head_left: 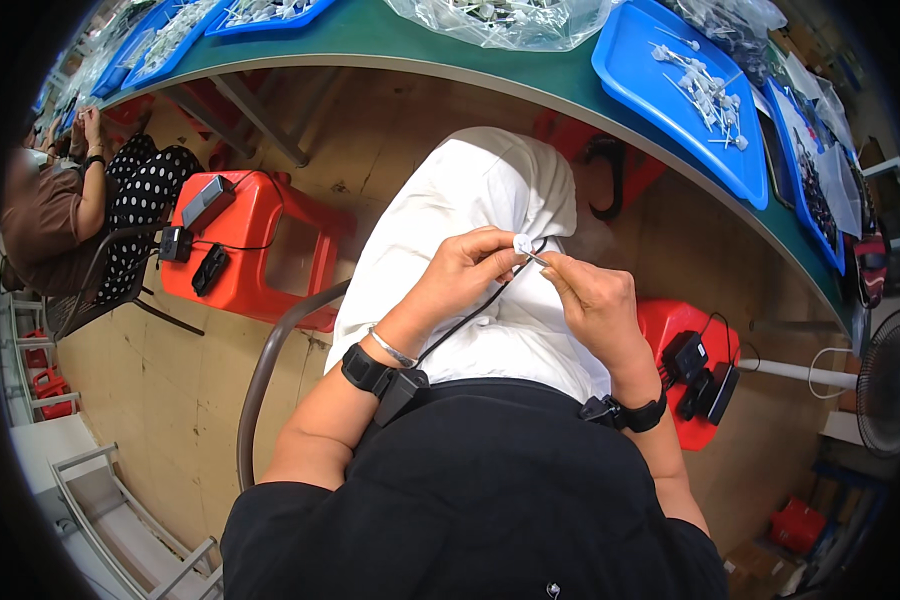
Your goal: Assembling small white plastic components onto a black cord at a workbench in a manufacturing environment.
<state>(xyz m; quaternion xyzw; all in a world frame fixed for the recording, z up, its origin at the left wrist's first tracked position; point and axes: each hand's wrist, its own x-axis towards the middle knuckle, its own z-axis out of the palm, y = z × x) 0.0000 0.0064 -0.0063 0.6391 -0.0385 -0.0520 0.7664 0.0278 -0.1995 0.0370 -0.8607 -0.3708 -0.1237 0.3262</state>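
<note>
Above my lap, my left hand [468, 268] pinches a small white round piece [522, 243] between thumb and fingers. From that piece a thin greyish stem [536, 259] runs to my right hand [596, 292], whose thumb and fingertips are closed on it. Both hands nearly meet over my white trousers [450, 215]. The exact kind of the piece is too small to make out. Similar white heads on thin stems [705, 90] lie loose in a blue tray [625, 75] on the table.
The green table [370, 42] curves across the top, carrying more blue trays and a clear plastic bag [520, 30] of parts. Red stools [240, 260] with black devices stand either side. A co-worker [60, 220] sits at far left; a fan [882, 385] stands at right.
</note>
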